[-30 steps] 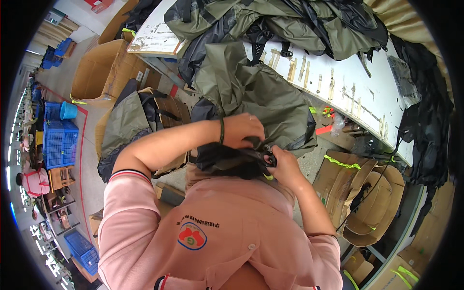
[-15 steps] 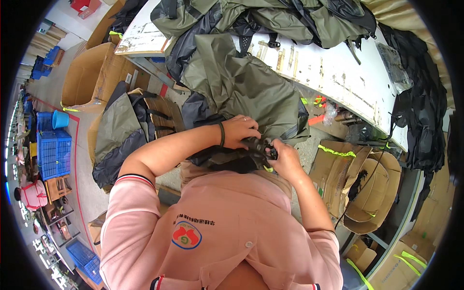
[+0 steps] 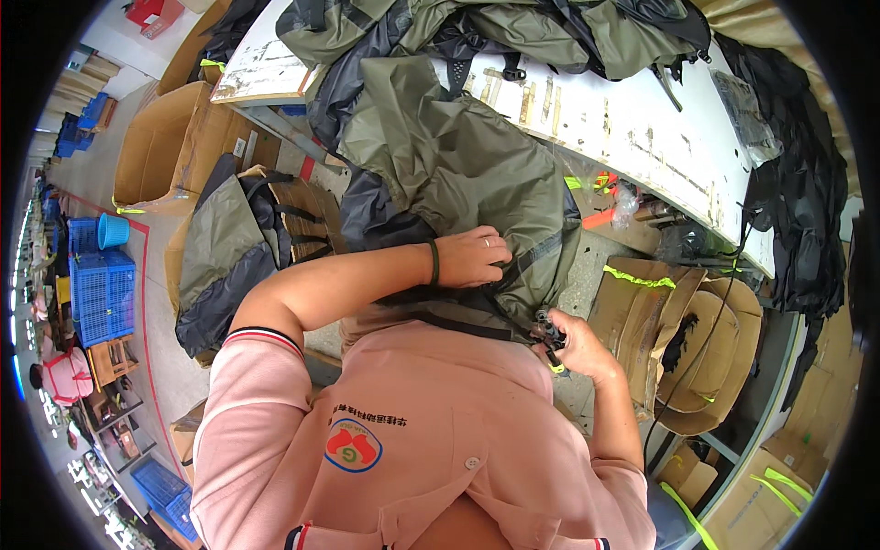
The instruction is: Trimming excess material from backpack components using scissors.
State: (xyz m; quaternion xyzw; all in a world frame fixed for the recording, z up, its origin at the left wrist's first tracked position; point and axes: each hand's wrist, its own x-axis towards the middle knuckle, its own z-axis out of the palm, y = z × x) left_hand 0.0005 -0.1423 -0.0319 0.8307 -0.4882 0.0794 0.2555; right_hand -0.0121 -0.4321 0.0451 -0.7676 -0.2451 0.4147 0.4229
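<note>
A large olive-green and dark grey fabric piece, like a bag or cover [image 3: 440, 165], hangs from the table edge down to my lap. My left hand [image 3: 470, 258] has its fingers curled into a fold of it, over the middle of the cloth. Lower and to the right, my right hand [image 3: 583, 346] is closed round a small cluster of black plastic parts, like buckles [image 3: 549, 332], beside the cloth's lower corner. A bit of yellow shows under that hand. A black strap or band [image 3: 472, 321] runs across my lap between the hands.
A white worktable [image 3: 632, 137] stands ahead, with more green-grey fabric pieces [image 3: 550, 37] heaped on it. Open cardboard boxes stand at left [image 3: 160, 151] and right [image 3: 706, 357]. Another green-grey bag [image 3: 225, 257] lies at left. A cable [image 3: 697, 348] hangs at right; black cloth [image 3: 807, 202] drapes behind it.
My right hand has moved right and toward me with the black parts, away from my left hand. My left hand has shifted slightly right on the cloth, which now lies more spread between them.
</note>
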